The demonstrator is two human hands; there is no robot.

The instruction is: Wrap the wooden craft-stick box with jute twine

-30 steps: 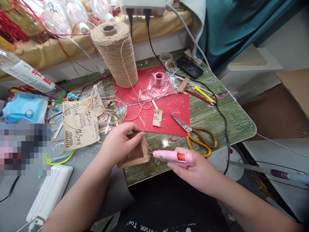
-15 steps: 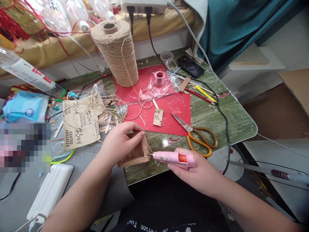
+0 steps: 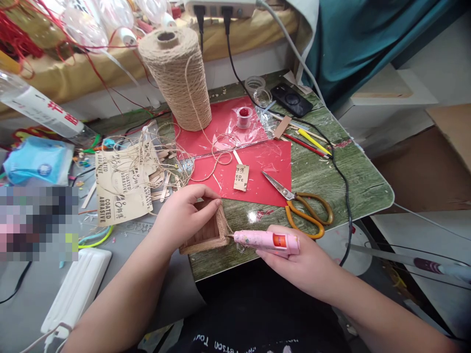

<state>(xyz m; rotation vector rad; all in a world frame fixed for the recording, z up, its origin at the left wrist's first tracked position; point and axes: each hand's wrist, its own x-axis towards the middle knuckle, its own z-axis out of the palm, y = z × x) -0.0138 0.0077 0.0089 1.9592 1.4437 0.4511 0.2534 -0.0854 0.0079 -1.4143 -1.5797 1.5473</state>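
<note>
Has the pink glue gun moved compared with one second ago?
No. The glue gun keeps its place beside the scissors, nozzle at the twine-wrapped box.

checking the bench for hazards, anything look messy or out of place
Yes: loose twine lies tangled over the sandpaper sheets, and the scissors lie open near the table edge, close to the right hand holding the glue gun.

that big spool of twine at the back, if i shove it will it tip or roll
The twine spool probably slides rather than tips: it stands upright and widens toward its base. Tightly wound, it likely feels firm and hefty. Its loose strand would probably drag along.
</note>
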